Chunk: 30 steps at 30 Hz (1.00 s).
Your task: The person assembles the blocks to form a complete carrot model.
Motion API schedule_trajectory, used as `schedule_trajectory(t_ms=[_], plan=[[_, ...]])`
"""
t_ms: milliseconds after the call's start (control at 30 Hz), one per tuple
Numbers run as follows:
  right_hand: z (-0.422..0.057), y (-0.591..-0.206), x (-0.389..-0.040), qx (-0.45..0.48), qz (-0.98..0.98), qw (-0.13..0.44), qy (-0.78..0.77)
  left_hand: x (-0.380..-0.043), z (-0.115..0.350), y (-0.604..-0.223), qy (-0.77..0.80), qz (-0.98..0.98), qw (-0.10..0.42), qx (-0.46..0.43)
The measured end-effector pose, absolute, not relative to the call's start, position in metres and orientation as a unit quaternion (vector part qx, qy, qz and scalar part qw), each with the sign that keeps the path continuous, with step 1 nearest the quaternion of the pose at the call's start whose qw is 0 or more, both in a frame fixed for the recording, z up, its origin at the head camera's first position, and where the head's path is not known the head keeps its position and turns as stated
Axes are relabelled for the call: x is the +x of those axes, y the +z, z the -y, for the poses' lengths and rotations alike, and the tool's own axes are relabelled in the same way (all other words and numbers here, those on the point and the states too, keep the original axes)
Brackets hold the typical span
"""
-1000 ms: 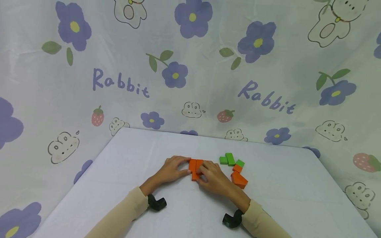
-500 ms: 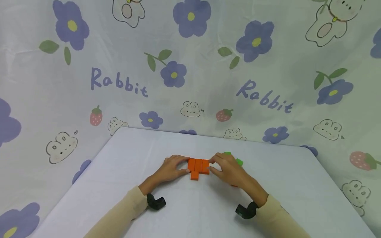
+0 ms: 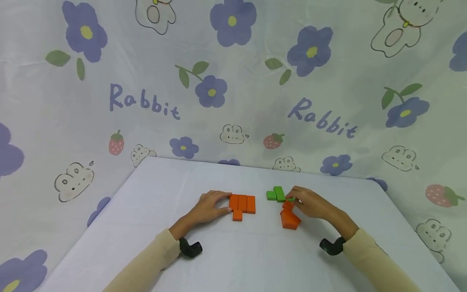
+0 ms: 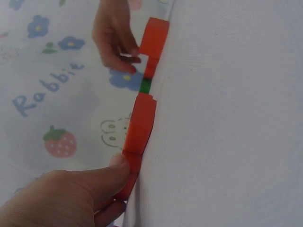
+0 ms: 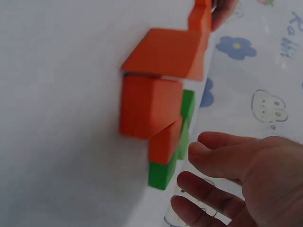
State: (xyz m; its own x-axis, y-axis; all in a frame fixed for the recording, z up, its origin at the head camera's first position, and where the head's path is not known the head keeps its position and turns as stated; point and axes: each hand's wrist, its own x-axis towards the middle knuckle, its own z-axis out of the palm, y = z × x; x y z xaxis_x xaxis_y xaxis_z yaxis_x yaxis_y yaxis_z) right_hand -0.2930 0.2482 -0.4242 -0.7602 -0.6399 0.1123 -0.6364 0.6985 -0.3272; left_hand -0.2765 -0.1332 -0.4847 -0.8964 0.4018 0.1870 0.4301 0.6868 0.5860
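Note:
My left hand (image 3: 208, 207) holds the left end of a flat group of orange blocks (image 3: 242, 203), thumb and index finger at opposite corners of the outer block. Several orange blocks lie side by side there, a smaller one (image 3: 237, 215) jutting out at the front. In the left wrist view the thumb presses against an orange block (image 4: 135, 163). To the right, my right hand (image 3: 313, 202) hovers beside a small orange block (image 3: 288, 205) and a green block (image 5: 162, 175). Its fingers are spread apart around nothing in the right wrist view; contact is not visible.
Two green blocks (image 3: 275, 194) touch each other behind the right-hand pieces. An angular orange piece (image 3: 290, 220) lies nearer the front. All rest on a white-covered table (image 3: 233, 259) backed by a flower-and-rabbit cloth (image 3: 248, 81). Black wrist cameras (image 3: 332, 246) sit on both wrists.
My right hand has left the orange group, revealing its right-hand block, and moved right to the loose pieces. The angular orange piece looks turned. My left hand stays at the group.

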Motion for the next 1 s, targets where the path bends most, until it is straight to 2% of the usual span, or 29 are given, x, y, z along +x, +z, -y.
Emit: schedule_trajectory(t_ms=[167, 500, 833, 1000], plan=[[-0.256, -0.434, -0.299, -0.372, -0.918, 0.018, -0.139, -0.276, 0.135, -0.485, -0.323, 0.919, 0.024, -0.223], [-0.259, -0.438, -0.302, -0.397, -0.913, -0.011, -0.092, -0.278, 0.134, -0.488, -0.327, 0.917, 0.024, -0.229], [-0.247, -0.425, -0.315, -0.375, -0.924, 0.059, -0.039, -0.277, 0.134, -0.486, -0.325, 0.918, 0.02, -0.228], [-0.248, -0.421, -0.317, -0.375, -0.923, 0.071, -0.04, -0.276, 0.134, -0.485, -0.324, 0.919, 0.016, -0.224]])
